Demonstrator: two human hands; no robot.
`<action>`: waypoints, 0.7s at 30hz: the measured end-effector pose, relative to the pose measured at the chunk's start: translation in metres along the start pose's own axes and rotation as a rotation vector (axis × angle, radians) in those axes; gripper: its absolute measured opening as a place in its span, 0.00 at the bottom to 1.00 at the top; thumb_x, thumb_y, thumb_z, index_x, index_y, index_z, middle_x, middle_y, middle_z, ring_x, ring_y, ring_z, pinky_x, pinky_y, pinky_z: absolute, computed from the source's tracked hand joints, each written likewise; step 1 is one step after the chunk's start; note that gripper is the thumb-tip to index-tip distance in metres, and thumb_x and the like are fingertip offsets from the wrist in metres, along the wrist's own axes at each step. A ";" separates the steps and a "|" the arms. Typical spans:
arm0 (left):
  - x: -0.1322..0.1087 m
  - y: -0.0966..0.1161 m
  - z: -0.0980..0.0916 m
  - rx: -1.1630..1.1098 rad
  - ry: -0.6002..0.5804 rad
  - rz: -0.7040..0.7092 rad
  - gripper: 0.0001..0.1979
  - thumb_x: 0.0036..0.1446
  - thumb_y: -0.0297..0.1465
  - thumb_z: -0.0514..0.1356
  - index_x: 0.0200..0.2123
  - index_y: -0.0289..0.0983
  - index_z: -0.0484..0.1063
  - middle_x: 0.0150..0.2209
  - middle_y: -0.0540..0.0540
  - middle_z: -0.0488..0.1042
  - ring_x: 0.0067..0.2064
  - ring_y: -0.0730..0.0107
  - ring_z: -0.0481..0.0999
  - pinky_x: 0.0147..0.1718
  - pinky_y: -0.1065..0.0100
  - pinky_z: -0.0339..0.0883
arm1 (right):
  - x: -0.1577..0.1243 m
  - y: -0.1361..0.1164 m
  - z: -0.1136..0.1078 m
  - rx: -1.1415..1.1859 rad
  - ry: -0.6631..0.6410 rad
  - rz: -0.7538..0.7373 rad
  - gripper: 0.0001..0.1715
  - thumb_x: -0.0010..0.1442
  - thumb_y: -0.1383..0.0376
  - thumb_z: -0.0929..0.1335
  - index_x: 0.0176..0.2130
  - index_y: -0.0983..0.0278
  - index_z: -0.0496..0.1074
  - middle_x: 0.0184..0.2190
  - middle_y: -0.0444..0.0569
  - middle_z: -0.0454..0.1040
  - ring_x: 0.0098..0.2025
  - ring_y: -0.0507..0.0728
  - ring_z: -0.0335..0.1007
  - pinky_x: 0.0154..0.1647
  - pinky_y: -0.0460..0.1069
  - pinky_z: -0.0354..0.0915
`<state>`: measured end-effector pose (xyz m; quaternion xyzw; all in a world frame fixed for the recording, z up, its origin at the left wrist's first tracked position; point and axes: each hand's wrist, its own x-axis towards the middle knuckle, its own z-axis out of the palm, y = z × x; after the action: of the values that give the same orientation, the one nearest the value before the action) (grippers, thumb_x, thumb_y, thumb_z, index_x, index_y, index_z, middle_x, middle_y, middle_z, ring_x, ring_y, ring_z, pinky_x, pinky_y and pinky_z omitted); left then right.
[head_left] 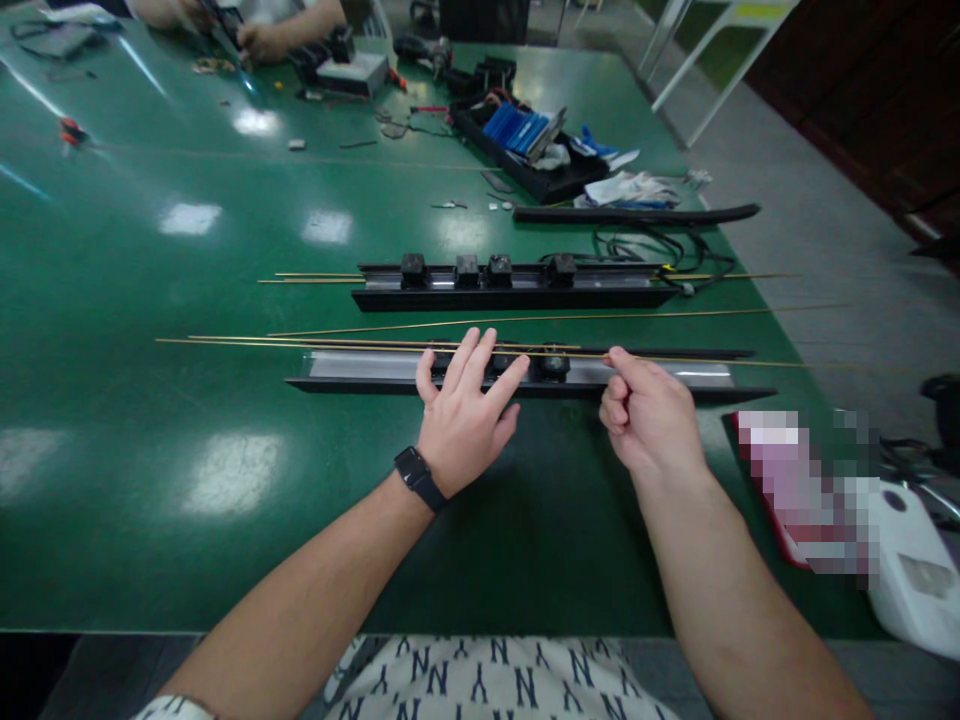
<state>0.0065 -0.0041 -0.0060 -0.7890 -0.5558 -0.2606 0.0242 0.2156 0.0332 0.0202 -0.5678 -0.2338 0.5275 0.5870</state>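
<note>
Closest to me on the table lies a long black channel (pixel 360 387) with a pale, shiny inside and black blocks (pixel 555 362) in it. My left hand (pixel 469 415) is spread over its middle, palm down, partly hiding the blocks. Thin brass-coloured rods (pixel 240 341) run lengthwise along the channel and past its left end, under or beside my left fingers; exact contact is unclear. My right hand (pixel 656 405) pinches one thin rod between thumb and forefinger above the channel's right part. Behind them, a second black channel (pixel 517 299) holds several black blocks (pixel 499 269) and more thin rods (pixel 311 280).
A black tray (pixel 517 170) with blue items stands farther back, near white gloves (pixel 630 190), a black strip (pixel 637 215) and loose cables (pixel 675 245). At right lie a red-edged, blurred-out object (pixel 757 500) and a white device (pixel 911 570). Across the table, another person's hands (pixel 262 42) work.
</note>
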 end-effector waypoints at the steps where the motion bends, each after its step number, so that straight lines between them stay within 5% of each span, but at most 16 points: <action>1: 0.000 0.000 0.000 -0.002 0.001 0.001 0.26 0.65 0.37 0.64 0.66 0.48 0.70 0.74 0.36 0.60 0.76 0.48 0.57 0.70 0.36 0.37 | 0.000 0.000 0.000 -0.003 0.004 -0.002 0.12 0.54 0.63 0.79 0.32 0.65 0.75 0.15 0.36 0.64 0.11 0.45 0.53 0.07 0.40 0.46; 21: 0.001 0.001 -0.002 -0.006 -0.017 -0.009 0.26 0.65 0.36 0.64 0.66 0.48 0.71 0.74 0.35 0.60 0.76 0.45 0.57 0.71 0.34 0.37 | -0.003 -0.005 0.002 -0.032 0.003 0.026 0.13 0.55 0.60 0.78 0.36 0.65 0.77 0.16 0.38 0.67 0.11 0.45 0.54 0.08 0.40 0.46</action>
<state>0.0067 -0.0048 -0.0034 -0.7890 -0.5585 -0.2555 0.0158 0.2149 0.0322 0.0259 -0.5811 -0.2339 0.5304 0.5712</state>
